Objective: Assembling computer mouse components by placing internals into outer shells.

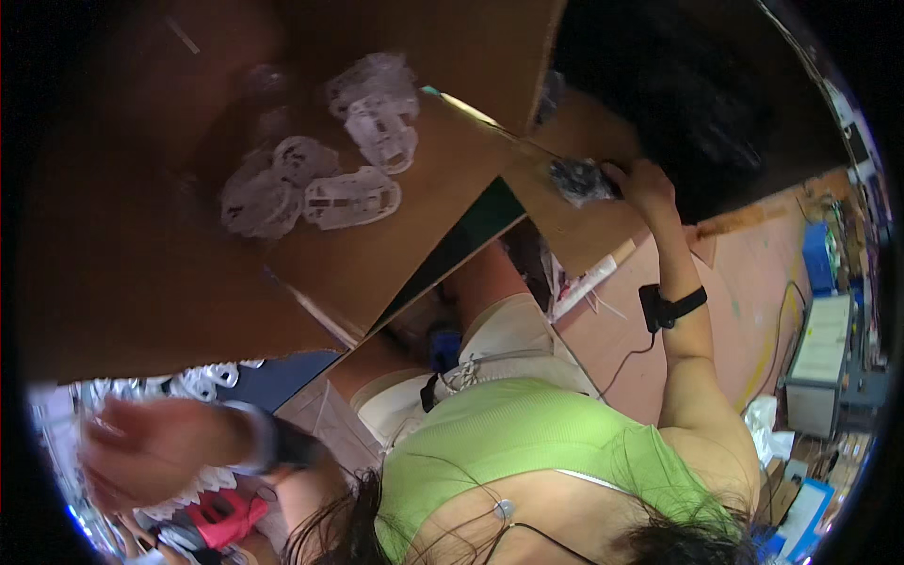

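Right hand (642,184) at upper right of frame, fingers curled closed around a small dark crumpled plastic bag (579,181), at the edge of a brown cardboard box flap (584,235). Black strap with small device (664,306) on that wrist, cable trailing down. Left hand (132,452) at lower left, motion-blurred, loosely curled; can't tell whether anything is held. Dark wristband (282,443) behind it. Pile of translucent white plastic moulded parts (320,179) inside the large open brown cardboard box (141,282), upper left. More white parts (202,381) and a red plastic item (226,518) around the left hand.
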The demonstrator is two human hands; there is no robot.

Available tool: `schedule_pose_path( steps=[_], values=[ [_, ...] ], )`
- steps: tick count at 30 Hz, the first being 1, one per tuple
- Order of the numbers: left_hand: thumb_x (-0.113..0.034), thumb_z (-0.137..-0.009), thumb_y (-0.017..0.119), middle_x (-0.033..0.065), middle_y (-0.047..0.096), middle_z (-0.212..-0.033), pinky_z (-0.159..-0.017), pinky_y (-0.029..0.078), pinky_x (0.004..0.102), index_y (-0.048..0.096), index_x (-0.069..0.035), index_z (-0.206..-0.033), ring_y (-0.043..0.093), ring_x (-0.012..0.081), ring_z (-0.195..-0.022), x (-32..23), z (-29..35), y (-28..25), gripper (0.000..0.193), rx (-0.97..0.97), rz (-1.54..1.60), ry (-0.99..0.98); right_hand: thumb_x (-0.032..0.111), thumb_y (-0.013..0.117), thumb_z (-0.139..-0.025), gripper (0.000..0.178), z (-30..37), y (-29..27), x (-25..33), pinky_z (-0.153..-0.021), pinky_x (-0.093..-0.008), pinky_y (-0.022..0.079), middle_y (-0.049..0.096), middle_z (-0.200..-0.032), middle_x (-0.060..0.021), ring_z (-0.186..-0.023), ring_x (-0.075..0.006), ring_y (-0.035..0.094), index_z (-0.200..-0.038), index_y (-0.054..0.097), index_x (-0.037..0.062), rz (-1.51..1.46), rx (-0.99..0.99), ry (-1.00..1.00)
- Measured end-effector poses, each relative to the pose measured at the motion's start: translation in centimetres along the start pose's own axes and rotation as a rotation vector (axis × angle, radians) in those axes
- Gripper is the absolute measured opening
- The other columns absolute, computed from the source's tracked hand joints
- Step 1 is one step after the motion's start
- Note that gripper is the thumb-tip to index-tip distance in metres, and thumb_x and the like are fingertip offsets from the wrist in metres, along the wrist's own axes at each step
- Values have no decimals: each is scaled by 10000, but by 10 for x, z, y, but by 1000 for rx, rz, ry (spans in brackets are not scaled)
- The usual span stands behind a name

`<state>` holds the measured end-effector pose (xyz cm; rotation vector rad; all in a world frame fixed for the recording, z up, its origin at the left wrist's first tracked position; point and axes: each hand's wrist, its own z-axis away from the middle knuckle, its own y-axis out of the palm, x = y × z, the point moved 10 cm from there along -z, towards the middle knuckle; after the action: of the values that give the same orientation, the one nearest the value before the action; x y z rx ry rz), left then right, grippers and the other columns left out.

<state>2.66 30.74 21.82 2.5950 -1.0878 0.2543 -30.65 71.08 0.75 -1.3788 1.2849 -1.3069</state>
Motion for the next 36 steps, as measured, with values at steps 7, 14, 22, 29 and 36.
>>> schedule_pose_path(
  steps=[7, 14, 22, 29, 36],
  values=[
    [-101, -702, 609, 119, 523, -1053, -895, 339, 395, 538, -42, -1020, 443, 320, -1026, -202, 113, 43, 331, 1004, 1015, -297, 195, 615, -708, 298, -17, 1, 17, -676, -319, 436, 594, -809, -218, -758, -287, 591, -887, 579, -41, -514, -1, -123],
    [-99, -678, 629, 150, 496, -1038, -855, 350, 393, 507, -42, -1002, 440, 330, -981, -207, 155, 71, 351, 1159, 981, -347, 82, 555, -723, 210, 31, -43, 35, -638, -226, 394, 512, -736, -41, -681, -108, 452, -913, 517, 3, -991, -219, -141],
    [-310, -498, 779, 125, 443, -1077, -913, 281, 440, 465, -70, -992, 369, 348, -1063, -193, 72, -5, 632, 806, 1843, -548, 122, 597, -767, 284, 130, -10, 220, -736, -291, 461, 513, -888, -49, -855, -131, 507, -987, 437, 39, -2031, 896, -76],
    [-358, -582, 773, 151, 510, -1043, -868, 368, 306, 398, 32, -1091, 489, 198, -985, -167, 104, 9, 743, 1153, 1955, -1205, 81, 718, -646, 431, 163, -84, 240, -677, -181, 353, 398, -837, -18, -745, -84, 385, -874, 352, 64, -1493, -47, -794],
    [-57, -748, 626, 111, 488, -1071, -871, 359, 268, 458, 12, -996, 465, 161, -989, -164, 120, 17, 307, 1129, 2035, -1353, 119, 717, -658, 439, 149, -71, 237, -696, -197, 369, 420, -847, -29, -782, -95, 417, -901, 354, 69, -1866, 341, -482]
  ],
)
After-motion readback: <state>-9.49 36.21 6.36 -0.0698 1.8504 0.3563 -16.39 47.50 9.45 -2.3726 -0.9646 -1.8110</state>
